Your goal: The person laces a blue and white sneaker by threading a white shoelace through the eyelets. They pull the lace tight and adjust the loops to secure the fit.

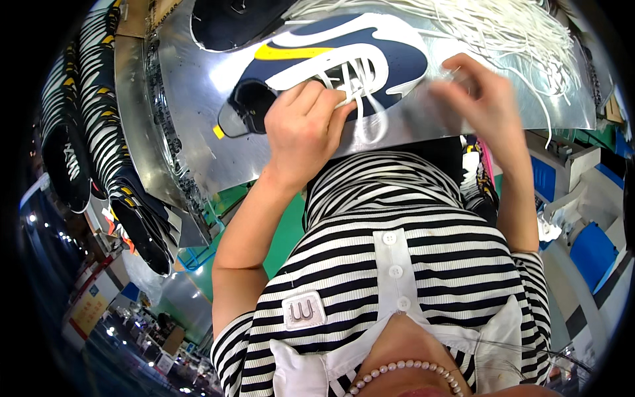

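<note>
A navy sneaker point(410, 56) with white and yellow trim lies on its side on the metal tabletop, its toe to the right. A white shoelace point(378, 119) is threaded through part of its eyelets, and a loose loop hangs toward me. My left hand point(303, 124) is closed at the shoe's throat, thumb and forefinger pinching the lace beside the eyelets. To the right of the toe, my right hand point(486, 96) is raised, blurred by motion. Its thumb and forefinger are apart, and nothing clear shows between them.
A heap of loose white laces point(509, 30) covers the table's far right. Another dark shoe point(231, 23) sits at the far edge. Stacked shoes point(106, 112) line the left side, beyond the metal table's point(198, 155) edge. A blue chair point(593, 255) stands at the right.
</note>
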The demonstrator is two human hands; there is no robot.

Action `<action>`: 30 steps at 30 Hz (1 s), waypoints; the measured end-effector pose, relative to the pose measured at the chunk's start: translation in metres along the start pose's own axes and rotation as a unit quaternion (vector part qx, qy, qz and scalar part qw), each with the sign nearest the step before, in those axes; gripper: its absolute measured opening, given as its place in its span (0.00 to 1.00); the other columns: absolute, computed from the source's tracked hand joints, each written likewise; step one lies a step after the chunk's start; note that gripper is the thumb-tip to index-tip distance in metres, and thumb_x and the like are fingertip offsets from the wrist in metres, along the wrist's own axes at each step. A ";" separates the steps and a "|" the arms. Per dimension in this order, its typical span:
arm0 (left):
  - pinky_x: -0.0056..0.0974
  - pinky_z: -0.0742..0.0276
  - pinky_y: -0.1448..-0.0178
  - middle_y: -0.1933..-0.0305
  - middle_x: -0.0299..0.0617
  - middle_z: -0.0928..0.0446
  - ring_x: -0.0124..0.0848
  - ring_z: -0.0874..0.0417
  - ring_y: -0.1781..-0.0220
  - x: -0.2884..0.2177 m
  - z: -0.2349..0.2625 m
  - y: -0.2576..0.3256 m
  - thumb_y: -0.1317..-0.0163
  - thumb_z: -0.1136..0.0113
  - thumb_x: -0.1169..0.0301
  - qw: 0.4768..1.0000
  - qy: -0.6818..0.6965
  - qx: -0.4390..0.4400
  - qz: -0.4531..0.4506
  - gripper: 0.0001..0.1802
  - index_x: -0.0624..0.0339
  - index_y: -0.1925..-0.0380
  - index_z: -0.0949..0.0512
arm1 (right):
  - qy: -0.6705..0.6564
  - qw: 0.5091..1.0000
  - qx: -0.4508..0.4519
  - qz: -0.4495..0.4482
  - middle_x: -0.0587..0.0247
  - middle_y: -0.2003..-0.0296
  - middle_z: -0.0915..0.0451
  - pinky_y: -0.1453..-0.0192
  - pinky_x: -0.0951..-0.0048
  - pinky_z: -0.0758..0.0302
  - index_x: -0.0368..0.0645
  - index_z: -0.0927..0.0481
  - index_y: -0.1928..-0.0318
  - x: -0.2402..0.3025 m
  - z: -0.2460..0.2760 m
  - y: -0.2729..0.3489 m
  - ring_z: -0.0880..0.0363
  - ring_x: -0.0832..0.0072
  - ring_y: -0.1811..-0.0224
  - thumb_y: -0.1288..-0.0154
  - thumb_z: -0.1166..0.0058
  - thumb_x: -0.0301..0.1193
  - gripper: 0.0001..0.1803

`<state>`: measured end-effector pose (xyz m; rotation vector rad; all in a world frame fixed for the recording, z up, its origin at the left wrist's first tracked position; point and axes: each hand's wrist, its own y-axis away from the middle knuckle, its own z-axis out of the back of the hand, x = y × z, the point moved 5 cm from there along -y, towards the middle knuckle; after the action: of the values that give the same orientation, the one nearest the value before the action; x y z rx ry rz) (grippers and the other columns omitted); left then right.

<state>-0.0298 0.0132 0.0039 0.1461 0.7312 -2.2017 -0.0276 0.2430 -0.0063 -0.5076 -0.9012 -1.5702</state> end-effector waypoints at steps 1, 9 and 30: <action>0.39 0.28 0.69 0.75 0.38 0.27 0.38 0.23 0.71 -0.001 0.000 0.002 0.53 0.29 0.73 1.000 0.003 -0.004 -0.007 0.08 0.58 0.73 0.20 | -0.050 0.995 0.004 0.085 0.61 0.69 0.16 0.65 0.71 0.23 0.43 0.24 0.56 0.016 0.001 0.000 0.19 0.71 0.73 0.38 0.41 0.28 0.10; 0.39 0.28 0.69 0.77 0.41 0.28 0.39 0.25 0.71 -0.010 0.003 0.004 0.55 0.29 0.79 0.998 -0.012 -0.048 -0.048 0.11 0.60 0.70 0.20 | 0.212 0.933 -0.004 0.290 0.59 0.69 0.16 0.65 0.63 0.23 0.44 0.20 0.54 0.063 -0.057 -0.009 0.17 0.57 0.67 0.42 0.42 0.27 0.14; 0.45 0.22 0.53 0.58 0.58 0.19 0.51 0.16 0.58 0.032 0.000 -0.007 0.37 0.34 0.60 0.900 0.298 0.059 0.313 0.33 0.66 0.39 0.37 | -0.267 0.954 0.078 0.114 0.67 0.64 0.17 0.55 0.80 0.27 0.38 0.17 0.60 0.047 -0.064 -0.052 0.22 0.82 0.61 0.34 0.41 0.28 0.07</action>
<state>-0.0572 -0.0041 -0.0036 1.0099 0.7333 -1.5628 -0.0769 0.1641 -0.0230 -0.9129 -1.3107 -1.1525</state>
